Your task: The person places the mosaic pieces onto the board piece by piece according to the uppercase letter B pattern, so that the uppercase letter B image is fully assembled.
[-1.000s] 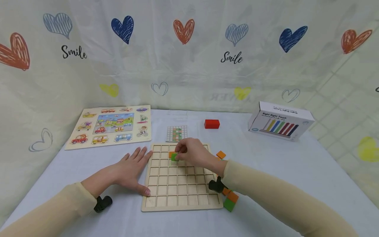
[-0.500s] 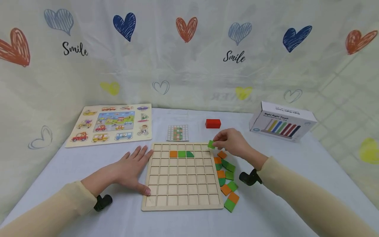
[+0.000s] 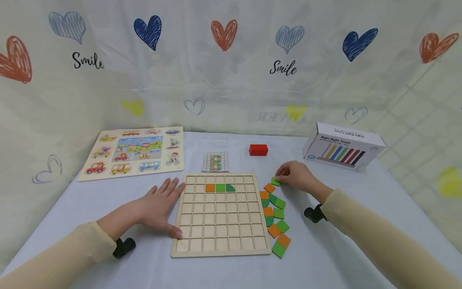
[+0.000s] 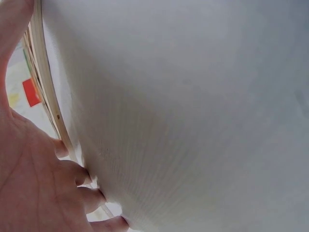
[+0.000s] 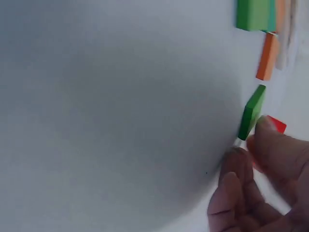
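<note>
My left hand (image 3: 159,208) lies spread at the left edge of a wooden grid board (image 3: 223,233), thumb and fingertips on its rim. In the left wrist view the fingers (image 4: 67,169) reach along the board's edge. My right hand (image 3: 297,176) is beyond the board's right side, its thumb and curled fingers pinching the corner of a green square tile (image 3: 275,182) low at the table. The right wrist view shows this green tile (image 5: 252,111) beside the thumb tip. On the board sit an orange square (image 3: 210,188), a green square (image 3: 220,188) and a dark green quarter circle (image 3: 230,188) in a row.
Orange and green tiles (image 3: 278,213) lie scattered along the board's right edge. Behind the board are a pattern card (image 3: 215,161) and a red block (image 3: 258,150). A vehicle picture puzzle (image 3: 131,154) lies back left; a white box (image 3: 343,146) stands back right.
My right hand has carried a green square tile from over the board rightward and down to the table beside the loose tiles. The left hand stays on the board's edge.
</note>
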`<state>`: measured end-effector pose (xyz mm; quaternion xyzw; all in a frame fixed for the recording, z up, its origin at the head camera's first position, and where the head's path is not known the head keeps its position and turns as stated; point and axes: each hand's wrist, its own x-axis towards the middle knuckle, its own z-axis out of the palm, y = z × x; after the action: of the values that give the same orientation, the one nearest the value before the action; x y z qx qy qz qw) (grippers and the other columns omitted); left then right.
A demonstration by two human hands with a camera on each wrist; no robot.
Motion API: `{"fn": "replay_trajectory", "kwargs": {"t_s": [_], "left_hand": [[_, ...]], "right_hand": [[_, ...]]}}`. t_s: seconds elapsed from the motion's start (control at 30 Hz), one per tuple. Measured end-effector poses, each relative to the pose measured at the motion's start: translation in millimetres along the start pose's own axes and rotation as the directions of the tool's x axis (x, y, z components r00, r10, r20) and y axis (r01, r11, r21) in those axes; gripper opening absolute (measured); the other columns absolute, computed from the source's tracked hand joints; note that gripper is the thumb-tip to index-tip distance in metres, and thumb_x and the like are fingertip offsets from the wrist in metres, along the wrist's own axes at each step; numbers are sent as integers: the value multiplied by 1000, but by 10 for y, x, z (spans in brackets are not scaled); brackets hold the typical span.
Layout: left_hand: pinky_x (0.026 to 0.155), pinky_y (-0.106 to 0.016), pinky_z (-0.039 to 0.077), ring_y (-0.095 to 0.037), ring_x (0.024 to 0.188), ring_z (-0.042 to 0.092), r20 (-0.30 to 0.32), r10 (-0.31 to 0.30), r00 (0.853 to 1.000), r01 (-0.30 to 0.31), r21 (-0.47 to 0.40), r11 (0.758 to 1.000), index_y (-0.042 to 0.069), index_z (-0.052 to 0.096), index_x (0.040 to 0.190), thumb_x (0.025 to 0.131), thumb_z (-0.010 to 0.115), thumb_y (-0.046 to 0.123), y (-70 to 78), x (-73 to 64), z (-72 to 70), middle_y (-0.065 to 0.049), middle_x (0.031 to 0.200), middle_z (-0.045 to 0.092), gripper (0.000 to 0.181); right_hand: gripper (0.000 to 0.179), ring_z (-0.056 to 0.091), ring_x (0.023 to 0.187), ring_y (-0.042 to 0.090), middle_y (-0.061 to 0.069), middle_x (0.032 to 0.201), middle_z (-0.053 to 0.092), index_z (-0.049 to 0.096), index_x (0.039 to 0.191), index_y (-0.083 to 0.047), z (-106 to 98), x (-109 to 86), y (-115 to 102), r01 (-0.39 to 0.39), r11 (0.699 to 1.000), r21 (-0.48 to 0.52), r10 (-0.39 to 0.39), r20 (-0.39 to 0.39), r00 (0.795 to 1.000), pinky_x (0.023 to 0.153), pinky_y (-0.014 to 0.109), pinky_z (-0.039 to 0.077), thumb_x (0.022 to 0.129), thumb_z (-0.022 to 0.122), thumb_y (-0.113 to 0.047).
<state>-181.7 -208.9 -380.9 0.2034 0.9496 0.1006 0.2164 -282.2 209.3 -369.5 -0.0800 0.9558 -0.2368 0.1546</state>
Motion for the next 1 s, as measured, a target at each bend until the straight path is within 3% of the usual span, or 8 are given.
{"fn": "replay_trajectory", "kwargs": {"t_s": [0.13,0.23,0.4,0.6,0.77,0.9,1.0], "left_hand": [[119,-76,9,-50,157,-1,-8,-3,1000,3,4,1000,2,9,164,65,76,82,-15,0,4,-26,171,1,143],[119,-76,9,-50,157,0,-13,-3,1000,3,0,1000,2,9,164,65,76,82,-15,6,7,-26,171,1,143],[119,-76,9,-50,157,0,-11,-2,1000,2,-11,1000,2,10,164,66,77,80,-1,2,11,-26,171,2,142],[119,-76,8,-51,157,0,-10,-3,1000,3,-16,1000,2,11,163,66,77,80,20,-18,2,-27,170,2,141],[119,-76,8,-50,157,0,-8,-8,1000,8,-8,1000,2,11,164,66,77,80,19,-13,-3,-26,171,2,141],[119,-76,8,-51,157,-1,-9,0,1000,0,-14,1000,2,10,164,66,77,80,18,-13,-1,-27,170,2,141],[119,-76,8,-51,157,-1,-8,1,1000,-1,-18,1000,2,10,164,66,77,80,14,-10,2,-27,170,1,142]], "right_hand": [[23,58,101,27,11,111,66,76,116,-11,15,-38,-100,188,976,-107,-184,50,982,88,39,55,94,73,-9],[23,56,108,27,9,113,65,77,112,-15,41,-55,-152,250,957,-145,-237,102,966,96,44,54,90,77,-7],[18,55,104,25,7,106,63,77,103,-13,86,-55,-165,237,958,-163,-225,89,970,95,43,53,86,82,-10],[19,57,99,23,7,105,66,72,108,-7,130,-100,-193,241,962,-126,-242,6,970,92,40,54,90,79,-12],[22,63,93,19,7,101,72,68,111,-4,238,-171,-426,249,968,14,-248,-37,968,89,37,57,93,76,-14],[22,62,84,14,4,93,71,70,107,-4,390,-219,-671,238,966,97,-239,-6,971,81,29,57,90,79,-15],[22,61,79,12,1,86,70,71,104,-5,486,-249,-810,254,962,104,-257,15,966,75,26,54,88,82,-16]]}}
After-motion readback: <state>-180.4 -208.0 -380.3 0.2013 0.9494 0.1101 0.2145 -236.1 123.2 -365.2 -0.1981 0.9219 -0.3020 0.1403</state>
